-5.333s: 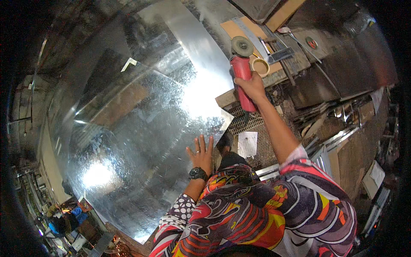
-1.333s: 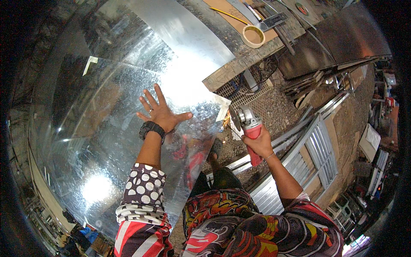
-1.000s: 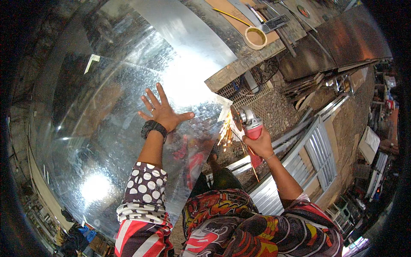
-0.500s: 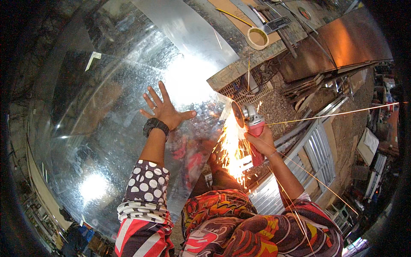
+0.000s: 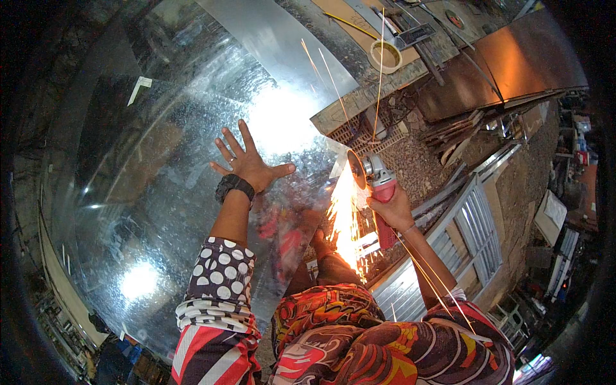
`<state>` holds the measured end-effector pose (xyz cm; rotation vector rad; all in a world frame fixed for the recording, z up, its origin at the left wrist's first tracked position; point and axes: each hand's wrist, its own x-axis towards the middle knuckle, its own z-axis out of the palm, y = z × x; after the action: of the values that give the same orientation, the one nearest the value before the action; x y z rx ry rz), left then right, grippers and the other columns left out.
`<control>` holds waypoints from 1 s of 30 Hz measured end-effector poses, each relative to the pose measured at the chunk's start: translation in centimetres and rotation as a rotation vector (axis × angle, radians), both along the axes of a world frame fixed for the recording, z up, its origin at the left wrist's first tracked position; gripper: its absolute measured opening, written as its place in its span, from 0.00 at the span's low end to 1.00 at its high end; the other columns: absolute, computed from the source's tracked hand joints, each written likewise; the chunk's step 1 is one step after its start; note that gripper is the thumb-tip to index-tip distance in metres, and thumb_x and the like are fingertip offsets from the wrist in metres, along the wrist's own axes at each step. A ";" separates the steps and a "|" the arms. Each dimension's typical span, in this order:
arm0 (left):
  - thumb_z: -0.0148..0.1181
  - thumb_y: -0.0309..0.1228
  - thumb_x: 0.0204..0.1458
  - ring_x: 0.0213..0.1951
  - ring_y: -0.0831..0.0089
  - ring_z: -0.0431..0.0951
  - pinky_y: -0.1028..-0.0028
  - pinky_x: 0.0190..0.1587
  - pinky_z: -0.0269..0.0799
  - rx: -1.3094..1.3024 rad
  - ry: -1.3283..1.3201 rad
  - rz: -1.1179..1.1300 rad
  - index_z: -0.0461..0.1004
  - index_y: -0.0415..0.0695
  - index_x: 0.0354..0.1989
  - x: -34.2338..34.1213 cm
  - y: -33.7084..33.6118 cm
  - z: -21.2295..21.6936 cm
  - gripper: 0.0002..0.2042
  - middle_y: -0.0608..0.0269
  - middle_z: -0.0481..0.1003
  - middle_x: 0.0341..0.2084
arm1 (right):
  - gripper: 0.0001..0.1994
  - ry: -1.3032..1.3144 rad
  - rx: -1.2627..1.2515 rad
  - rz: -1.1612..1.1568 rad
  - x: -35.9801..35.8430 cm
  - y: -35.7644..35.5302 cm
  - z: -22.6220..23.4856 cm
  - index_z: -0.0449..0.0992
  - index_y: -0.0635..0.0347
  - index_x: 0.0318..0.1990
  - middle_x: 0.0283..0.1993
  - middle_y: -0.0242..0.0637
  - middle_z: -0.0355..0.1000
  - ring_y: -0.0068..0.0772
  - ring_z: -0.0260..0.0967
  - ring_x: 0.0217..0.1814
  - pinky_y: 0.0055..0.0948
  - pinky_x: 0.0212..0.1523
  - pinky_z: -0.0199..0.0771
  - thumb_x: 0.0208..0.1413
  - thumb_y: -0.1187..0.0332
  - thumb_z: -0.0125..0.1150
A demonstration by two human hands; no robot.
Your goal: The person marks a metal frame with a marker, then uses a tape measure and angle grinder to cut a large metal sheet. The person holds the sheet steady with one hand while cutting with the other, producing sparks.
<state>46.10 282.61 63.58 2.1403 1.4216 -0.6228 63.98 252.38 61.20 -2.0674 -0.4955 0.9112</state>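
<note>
A large shiny metal sheet (image 5: 173, 186) spreads across the left and middle of the view. My left hand (image 5: 252, 168) lies flat on it with fingers spread, and a dark watch (image 5: 235, 187) circles that wrist. My right hand (image 5: 393, 208) is wrapped round the red body of an angle grinder (image 5: 384, 190). The grinder's disc (image 5: 357, 170) meets the right edge of the sheet, beside a pale strip at its corner. Bright sparks (image 5: 350, 224) pour down from the disc toward my legs, and a few thin streaks fly off elsewhere.
At the top right, a work table (image 5: 346, 110) carries a tape roll (image 5: 385, 58) and several tools. Brown metal sheets (image 5: 526, 64) lie beyond it. Ribbed metal panels (image 5: 478, 224) rest on the ground at right, near loose gravel (image 5: 417, 157). A small angled offcut (image 5: 139, 88) sits on the sheet.
The grinder and both hands stay almost in place. The spark stream has narrowed slightly, and stray streaks now fly upward over the table.
</note>
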 end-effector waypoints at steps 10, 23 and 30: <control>0.71 0.73 0.29 0.74 0.41 0.11 0.25 0.66 0.20 0.008 0.000 -0.007 0.14 0.54 0.75 0.0 -0.1 0.1 0.78 0.41 0.14 0.74 | 0.25 0.431 0.255 -0.072 0.2 0.7 0.6 0.73 0.62 0.51 0.45 0.31 0.76 0.25 0.72 0.45 0.30 0.50 0.75 0.47 0.69 0.78; 0.73 0.72 0.27 0.73 0.42 0.10 0.26 0.66 0.18 -0.002 -0.031 0.008 0.14 0.56 0.75 -0.1 -0.2 -0.1 0.79 0.42 0.14 0.74 | 0.27 0.022 0.018 0.025 0.7 -0.6 -0.7 0.73 0.63 0.51 0.44 0.35 0.77 0.28 0.72 0.44 0.32 0.49 0.74 0.44 0.64 0.79; 0.73 0.71 0.28 0.73 0.41 0.10 0.26 0.66 0.18 -0.014 -0.032 0.008 0.14 0.56 0.75 -0.2 -0.1 -0.1 0.79 0.41 0.14 0.74 | 0.23 0.025 0.031 0.030 1.1 0.5 -0.6 0.74 0.61 0.49 0.43 0.32 0.76 0.24 0.72 0.44 0.28 0.47 0.75 0.46 0.70 0.77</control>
<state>45.94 282.54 63.43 2.1232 1.4044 -0.5909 65.07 252.86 60.56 -2.0234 -0.5254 0.9408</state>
